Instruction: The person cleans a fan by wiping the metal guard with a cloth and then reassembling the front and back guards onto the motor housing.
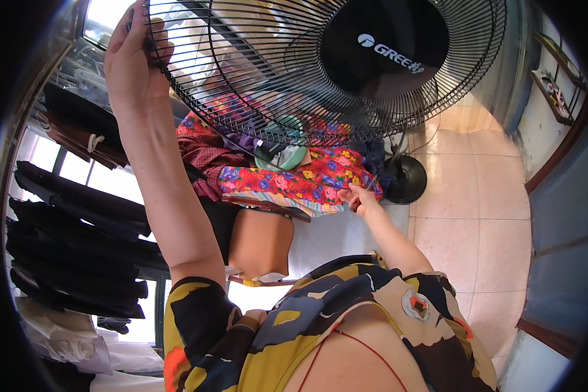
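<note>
At the upper left my left hand [139, 59] is raised, its fingers curled on the rim of the black wire grille [255, 110] of a Gree electric fan. A glossy black hub cover [387, 44] fills the grille's middle. Lower down, my right hand [361, 200] is at the near edge of a red floral cloth [330, 169], fingers partly bent; whether it grips anything is unclear. On the cloth sits a pale green round basket [286, 159] with small items in it, partly seen through the grille. A dark red checked cloth [203, 157] is bunched beside it.
The fan's round black base [406, 179] stands on pink floor tiles [446, 191]. An orange-brown chair [260, 242] is before me. Dark folded garments [78, 240] hang along the left by a window. A blue-grey door [563, 255] is at the right.
</note>
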